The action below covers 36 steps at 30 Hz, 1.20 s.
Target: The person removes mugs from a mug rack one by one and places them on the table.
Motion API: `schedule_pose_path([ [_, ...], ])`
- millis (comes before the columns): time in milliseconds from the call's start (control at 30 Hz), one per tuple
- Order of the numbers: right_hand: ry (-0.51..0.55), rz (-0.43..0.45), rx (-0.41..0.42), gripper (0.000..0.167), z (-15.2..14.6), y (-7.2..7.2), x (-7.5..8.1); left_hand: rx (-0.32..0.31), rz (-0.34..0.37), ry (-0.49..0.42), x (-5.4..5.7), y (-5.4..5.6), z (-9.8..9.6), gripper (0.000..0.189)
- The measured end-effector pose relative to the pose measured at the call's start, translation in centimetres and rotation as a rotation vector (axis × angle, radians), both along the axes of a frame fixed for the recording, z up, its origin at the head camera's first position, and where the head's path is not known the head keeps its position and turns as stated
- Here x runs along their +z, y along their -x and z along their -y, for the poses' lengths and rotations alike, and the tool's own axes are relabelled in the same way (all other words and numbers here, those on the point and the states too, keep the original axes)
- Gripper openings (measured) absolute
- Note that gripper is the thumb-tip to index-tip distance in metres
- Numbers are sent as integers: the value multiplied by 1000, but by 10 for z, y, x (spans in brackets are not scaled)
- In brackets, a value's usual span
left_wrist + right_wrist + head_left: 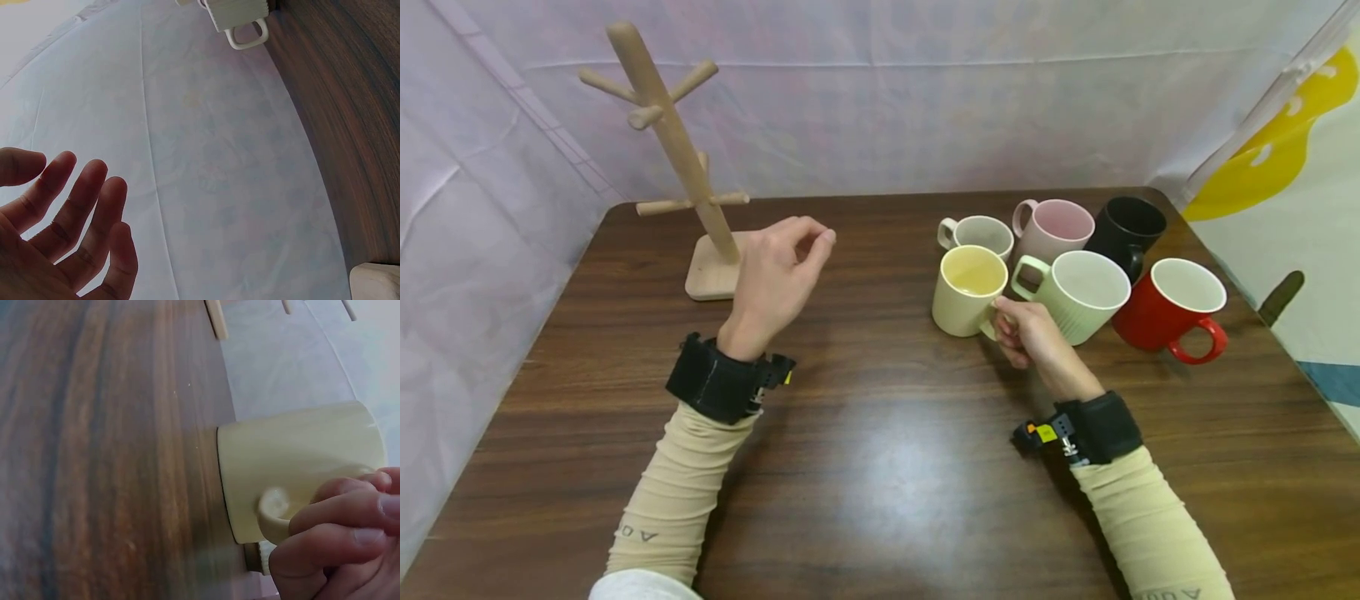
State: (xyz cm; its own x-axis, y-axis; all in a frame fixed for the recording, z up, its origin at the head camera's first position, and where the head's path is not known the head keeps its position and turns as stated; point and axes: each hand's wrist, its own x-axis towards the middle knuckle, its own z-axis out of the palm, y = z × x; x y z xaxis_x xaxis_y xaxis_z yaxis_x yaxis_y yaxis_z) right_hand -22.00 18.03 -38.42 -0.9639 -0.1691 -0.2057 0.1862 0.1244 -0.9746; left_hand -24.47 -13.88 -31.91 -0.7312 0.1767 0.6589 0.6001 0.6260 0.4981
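My right hand [1030, 337] grips the handle of a pale yellow mug [958, 308], which stands upright at the front left of a group of mugs. In the right wrist view the fingers [331, 550] curl round the mug's handle [273, 515]. My left hand [778, 275] hovers in front of the wooden mug tree [681, 150], overlapping its base in the head view. Its fingers [87, 206] are loosely bent with nothing between them, as the left wrist view shows. Bare pegs stick out from the mug tree's post.
Behind the yellow mug stands a white mug [977, 233]. To the right are a pink mug [1052, 229], a black mug [1127, 229], a light green mug [1082, 296] and a red mug [1172, 304] near the table's right edge. A white cloth [880, 108] hangs behind the brown table [880, 467].
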Motion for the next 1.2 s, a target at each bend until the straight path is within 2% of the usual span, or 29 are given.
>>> schedule_pose_path([
  [200, -76, -25, -65, 29, -7, -2, 8, -2, 6, -4, 1, -1, 0, 16],
  [300, -126, -37, -77, 32, -15, -4, 16, -3, 9, -5, 2, -1, 1, 16],
  [433, -208, -78, -46, 39, -26, -6, 33, -8, 11, -4, 3, -1, 1, 17],
  [567, -244, -157, -41, 34, -27, -5, 49, -10, 9, -1, 3, -2, 2, 17],
  [800, -250, -343, -147, 23, -13, -5, 73, -18, 7, -9, 4, -4, 4, 17],
  [1033, -238, -429, -125, 24, 15, -6, 93, -21, 2, -14, 5, -4, 4, 17],
  [1200, -233, -473, -86, 23, 35, -5, 96, -16, 10, -23, 6, -6, 4, 17],
])
